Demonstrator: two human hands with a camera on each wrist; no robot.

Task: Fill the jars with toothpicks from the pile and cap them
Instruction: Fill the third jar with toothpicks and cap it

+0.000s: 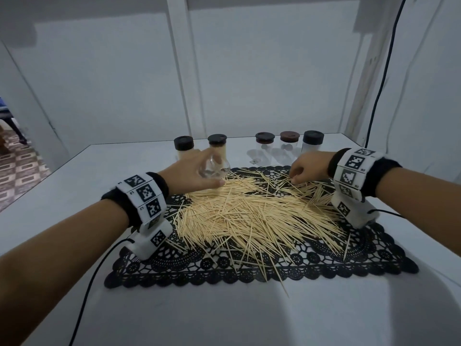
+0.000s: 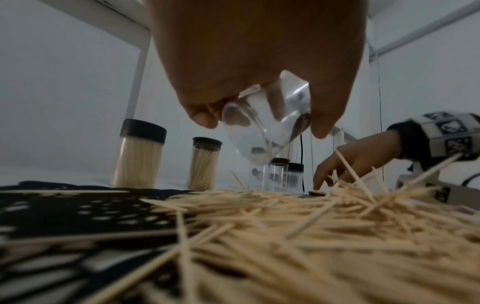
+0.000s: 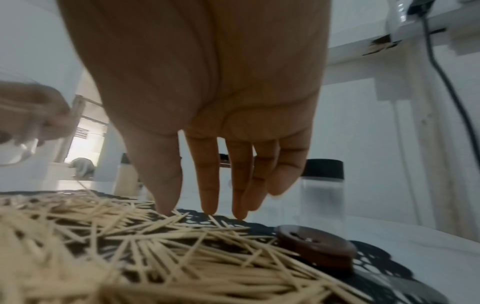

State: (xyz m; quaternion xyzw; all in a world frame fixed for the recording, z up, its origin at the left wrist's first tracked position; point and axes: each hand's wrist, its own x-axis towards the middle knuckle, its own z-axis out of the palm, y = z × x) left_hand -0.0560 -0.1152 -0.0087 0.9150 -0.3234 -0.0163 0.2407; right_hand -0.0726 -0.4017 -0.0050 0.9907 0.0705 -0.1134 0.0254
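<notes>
A big pile of toothpicks [image 1: 249,211] lies on a black lace mat [image 1: 249,273]. My left hand [image 1: 192,171] grips an empty clear jar [image 1: 214,168] without a cap, tilted just above the pile's far left corner; the left wrist view shows the jar [image 2: 259,127] between thumb and fingers. My right hand [image 1: 298,174] is at the pile's far right corner. Its fingers [image 3: 207,195] point straight down and their tips touch the toothpicks [image 3: 130,236], holding nothing that I can see. A brown cap [image 3: 314,246] lies on the mat just right of that hand.
Along the back of the white table [image 1: 74,196] stand two capped jars full of toothpicks [image 1: 183,147] [image 1: 217,146] and three capped empty jars [image 1: 264,146] [image 1: 289,143] [image 1: 313,143]. White walls close in behind. A black cable [image 1: 381,96] hangs at the back right.
</notes>
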